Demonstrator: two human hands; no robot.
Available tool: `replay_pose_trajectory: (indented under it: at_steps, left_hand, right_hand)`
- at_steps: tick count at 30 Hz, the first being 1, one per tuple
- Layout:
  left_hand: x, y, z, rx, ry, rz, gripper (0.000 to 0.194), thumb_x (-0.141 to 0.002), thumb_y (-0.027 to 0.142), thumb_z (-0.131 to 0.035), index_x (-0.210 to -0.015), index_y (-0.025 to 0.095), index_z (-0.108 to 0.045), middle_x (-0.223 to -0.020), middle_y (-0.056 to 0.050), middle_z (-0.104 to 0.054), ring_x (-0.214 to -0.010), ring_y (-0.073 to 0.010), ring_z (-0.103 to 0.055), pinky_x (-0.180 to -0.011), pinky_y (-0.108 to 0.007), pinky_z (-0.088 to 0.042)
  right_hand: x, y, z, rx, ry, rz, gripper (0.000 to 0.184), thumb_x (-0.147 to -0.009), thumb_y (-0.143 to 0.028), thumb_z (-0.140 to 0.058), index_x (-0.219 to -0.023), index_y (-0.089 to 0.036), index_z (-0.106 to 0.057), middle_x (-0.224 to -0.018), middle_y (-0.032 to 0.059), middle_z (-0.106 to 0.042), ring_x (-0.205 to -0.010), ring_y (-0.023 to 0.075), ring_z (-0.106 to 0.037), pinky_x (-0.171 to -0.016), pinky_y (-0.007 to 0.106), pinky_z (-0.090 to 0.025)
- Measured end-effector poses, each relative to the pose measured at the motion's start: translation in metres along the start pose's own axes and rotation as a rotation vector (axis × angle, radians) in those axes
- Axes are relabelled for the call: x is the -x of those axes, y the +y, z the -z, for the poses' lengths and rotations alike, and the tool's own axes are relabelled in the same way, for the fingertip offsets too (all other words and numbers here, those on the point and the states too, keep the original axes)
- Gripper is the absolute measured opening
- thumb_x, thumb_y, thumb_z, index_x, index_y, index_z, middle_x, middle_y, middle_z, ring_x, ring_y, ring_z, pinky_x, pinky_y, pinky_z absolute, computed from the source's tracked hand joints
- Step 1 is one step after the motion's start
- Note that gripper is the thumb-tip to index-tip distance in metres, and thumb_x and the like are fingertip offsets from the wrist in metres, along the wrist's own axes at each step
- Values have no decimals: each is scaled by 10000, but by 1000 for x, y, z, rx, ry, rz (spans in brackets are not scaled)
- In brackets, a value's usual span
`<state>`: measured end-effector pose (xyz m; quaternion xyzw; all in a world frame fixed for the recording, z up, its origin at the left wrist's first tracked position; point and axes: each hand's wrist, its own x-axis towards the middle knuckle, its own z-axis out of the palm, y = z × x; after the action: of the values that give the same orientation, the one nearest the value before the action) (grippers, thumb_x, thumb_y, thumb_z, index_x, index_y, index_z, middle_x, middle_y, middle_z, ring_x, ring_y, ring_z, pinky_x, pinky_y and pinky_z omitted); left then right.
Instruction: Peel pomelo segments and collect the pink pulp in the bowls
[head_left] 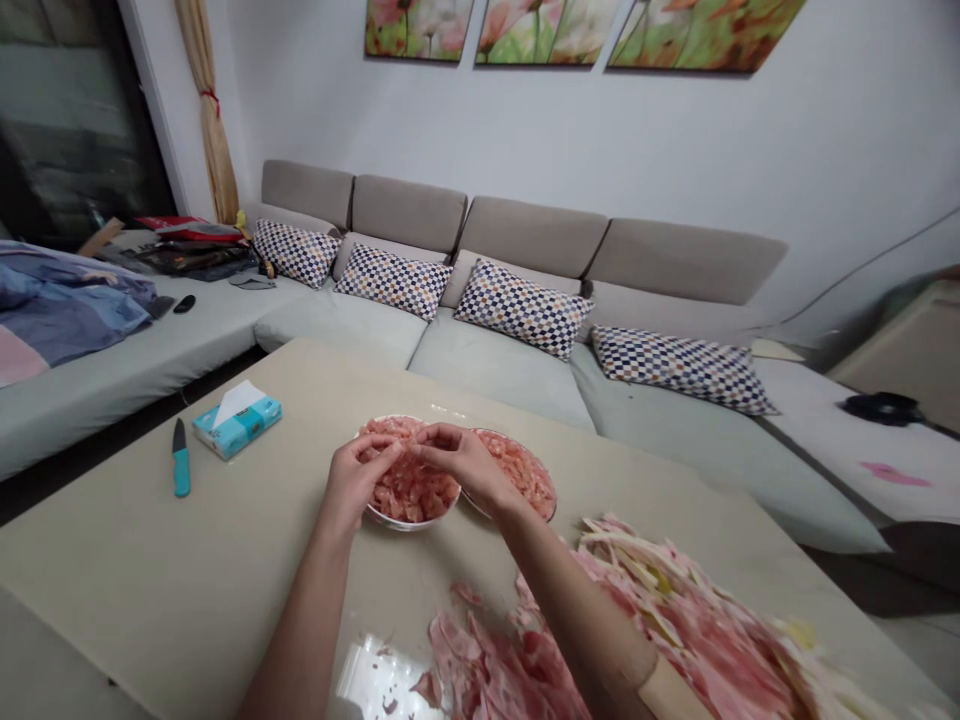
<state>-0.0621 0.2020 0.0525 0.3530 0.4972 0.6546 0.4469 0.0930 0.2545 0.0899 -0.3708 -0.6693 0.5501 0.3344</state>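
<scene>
My left hand (365,477) and my right hand (457,458) meet over a white bowl (409,525) of pink pulp pieces (412,490), which look like peeled pomelo flesh. Thumb and fingers are pinched together on both hands, with the fingertips almost touching. Whatever is between them blends with the pulp behind and cannot be made out. Beside this bowl, partly behind my right hand, stands a second dish (553,512) full of similar pieces (521,470). Under and around my right forearm lies a heap of pink and whitish peels and skins (697,630).
On the table (247,560), a knife (181,460) with a teal handle lies at the left, near a blue tissue pack (238,420). A grey sofa (495,360) with checked cushions (521,305) runs along the table's far side. Small scraps (390,700) lie near the front.
</scene>
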Motion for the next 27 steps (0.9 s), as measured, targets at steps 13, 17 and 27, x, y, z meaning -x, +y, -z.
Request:
replay_pose_trajectory:
  at_steps: [13,17,27]
  left_hand:
    - [2,1,-3,27,23,-23,279,-613,370,-785,-778,151,-732,-646,-1,-650,-604,-134,-573,-615,-239,-484]
    - [1,-5,-6,37,71,-45,279,-647,381,-757,-799,151,-712,-660,5,-640,-614,-125,-567,-606,-223,-467]
    - [-1,-11,-10,-62,109,-123,227,-697,368,-704,-800,165,-713,-611,29,-596,-571,-112,-520,-573,-210,-431]
  right_hand:
    - [5,1,-2,54,12,105,184,-770,-328,-684,-856,-165,-678,-832,21,-692,-742,149,-617,-717,267,-476]
    - [6,9,-6,36,47,131,147,-785,-303,-657,-853,-172,-664,-793,6,-670,-705,135,-595,-700,262,-470]
    - [7,17,-10,19,156,213,130,-745,-289,-669,-821,-185,-652,-767,10,-653,-682,142,-589,-670,268,-484]
